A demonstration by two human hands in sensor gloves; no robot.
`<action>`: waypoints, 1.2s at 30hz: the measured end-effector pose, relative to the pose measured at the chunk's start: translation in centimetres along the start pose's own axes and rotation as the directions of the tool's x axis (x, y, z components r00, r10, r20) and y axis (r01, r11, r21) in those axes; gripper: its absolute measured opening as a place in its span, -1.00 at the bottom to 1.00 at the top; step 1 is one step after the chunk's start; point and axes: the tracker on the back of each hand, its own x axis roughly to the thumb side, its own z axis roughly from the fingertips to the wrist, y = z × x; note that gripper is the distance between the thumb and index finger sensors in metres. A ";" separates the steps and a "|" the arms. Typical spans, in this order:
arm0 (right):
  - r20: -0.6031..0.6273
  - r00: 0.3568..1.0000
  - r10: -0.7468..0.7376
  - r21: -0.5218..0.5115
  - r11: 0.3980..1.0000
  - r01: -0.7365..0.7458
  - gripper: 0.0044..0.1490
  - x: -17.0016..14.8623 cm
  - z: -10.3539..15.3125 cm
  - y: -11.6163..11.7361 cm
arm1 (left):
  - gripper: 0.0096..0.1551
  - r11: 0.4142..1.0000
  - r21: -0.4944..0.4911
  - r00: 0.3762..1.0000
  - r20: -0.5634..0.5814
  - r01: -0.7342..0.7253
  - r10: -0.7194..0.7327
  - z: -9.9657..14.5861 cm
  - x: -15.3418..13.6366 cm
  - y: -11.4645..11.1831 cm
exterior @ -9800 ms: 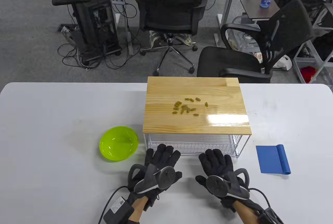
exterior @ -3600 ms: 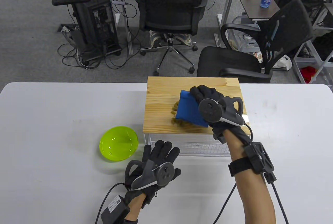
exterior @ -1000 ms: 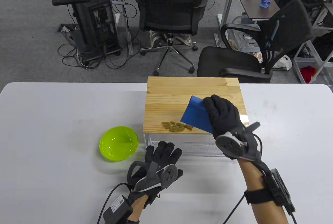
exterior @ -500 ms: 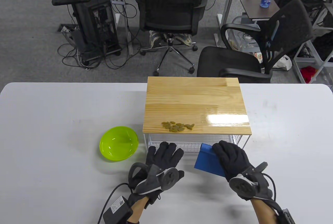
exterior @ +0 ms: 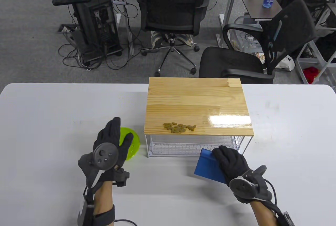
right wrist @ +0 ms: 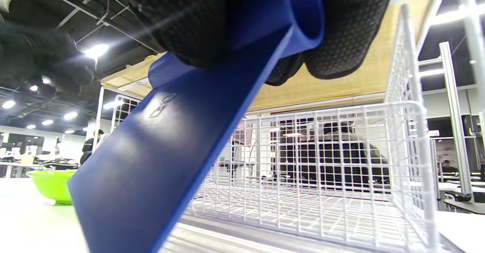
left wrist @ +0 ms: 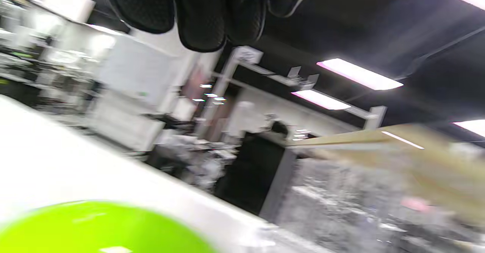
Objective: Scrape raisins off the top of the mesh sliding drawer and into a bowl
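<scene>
Table view: one bowl, one scraper, two hands.

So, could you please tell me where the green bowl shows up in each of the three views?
Table view: the green bowl sits left of centre on the white table, partly behind the left hand.
Left wrist view: a blurred bowl fills the bottom left corner.
Right wrist view: it sits small at the left edge, beside the blue scraper.
Shared landmark: the wooden top of the mesh drawer.
</scene>
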 end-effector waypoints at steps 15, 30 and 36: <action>-0.039 0.999 -0.019 0.018 1.000 0.020 -0.25 0.0 -0.1 0.5 | -0.18 0.905 -0.426 0.839 -0.487 0.012 -0.241 -1.8 -6.5 -9.0; -0.092 0.994 -0.058 0.010 0.998 0.059 -0.26 -0.6 0.1 0.4 | -0.44 0.922 0.022 0.785 -0.517 -0.386 0.341 -1.4 -7.5 -1.3; -0.094 0.994 -0.052 0.014 0.998 0.054 -0.26 -0.7 -0.1 0.2 | -0.44 0.873 0.164 0.833 -0.263 -0.459 0.487 0.0 -1.4 5.2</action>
